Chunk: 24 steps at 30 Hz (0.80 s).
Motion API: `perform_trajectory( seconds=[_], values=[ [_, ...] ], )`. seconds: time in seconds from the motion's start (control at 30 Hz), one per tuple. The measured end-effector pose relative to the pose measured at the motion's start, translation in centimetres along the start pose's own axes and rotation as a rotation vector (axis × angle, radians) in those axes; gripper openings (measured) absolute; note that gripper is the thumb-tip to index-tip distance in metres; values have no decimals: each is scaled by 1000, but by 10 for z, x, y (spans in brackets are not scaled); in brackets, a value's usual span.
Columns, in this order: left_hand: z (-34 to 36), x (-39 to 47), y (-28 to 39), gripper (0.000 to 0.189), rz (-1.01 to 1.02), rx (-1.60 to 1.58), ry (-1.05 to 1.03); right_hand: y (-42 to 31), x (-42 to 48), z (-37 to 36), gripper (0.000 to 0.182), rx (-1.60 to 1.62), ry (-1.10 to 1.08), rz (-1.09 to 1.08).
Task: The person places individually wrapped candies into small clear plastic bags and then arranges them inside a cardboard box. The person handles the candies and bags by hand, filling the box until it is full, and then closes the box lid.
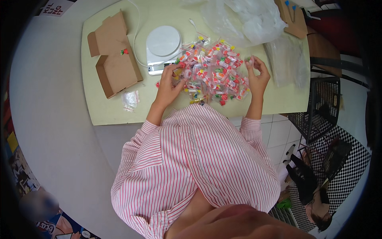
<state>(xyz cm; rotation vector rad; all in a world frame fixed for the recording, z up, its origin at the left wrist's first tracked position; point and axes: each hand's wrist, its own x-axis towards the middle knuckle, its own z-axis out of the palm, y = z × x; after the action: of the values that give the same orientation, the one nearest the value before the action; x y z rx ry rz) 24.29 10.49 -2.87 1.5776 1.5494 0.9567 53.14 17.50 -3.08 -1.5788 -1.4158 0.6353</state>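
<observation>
A heap of small clear zip bags (213, 71) lies before me, filled with brightly coloured pieces that look like wrapped candies. My left hand (168, 85) rests at the heap's left edge, thumb and fingers spread around some bags, near a red piece (181, 64). Whether it grips one of them I cannot make out. Just off the heap's right side, my right hand (258, 74) pinches a small clear packet (248, 61) with something greenish in it between thumb and fingertips.
Behind my left hand stands a white kitchen scale (163, 41), crossed by a white cable (136, 31). An open cardboard box (121, 71) holds a red-green piece (124, 52). Empty zip bags (130, 100), plastic sheeting (253, 21) and clear sleeves (283, 59) lie around. A person (312, 191) sits at lower right.
</observation>
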Motion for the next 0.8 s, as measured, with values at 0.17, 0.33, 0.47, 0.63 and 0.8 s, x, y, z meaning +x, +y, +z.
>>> perform_trajectory(
  seconds=[0.17,0.33,0.47,0.63,0.8],
  values=[
    [2,6,-1,47,50,28,-13,13,-22,-4,30,-162,-86,46],
    [14,21,3,49,184,103,13,-6,-14,29,35,-147,-216,-214],
    [25,47,11,48,273,223,-13,-10,0,52,43,-381,-289,-360],
    [40,67,16,45,271,477,-158,-7,9,38,46,-137,-320,-69],
    [50,78,13,31,196,599,-157,17,-2,23,46,249,-135,218]
  ],
)
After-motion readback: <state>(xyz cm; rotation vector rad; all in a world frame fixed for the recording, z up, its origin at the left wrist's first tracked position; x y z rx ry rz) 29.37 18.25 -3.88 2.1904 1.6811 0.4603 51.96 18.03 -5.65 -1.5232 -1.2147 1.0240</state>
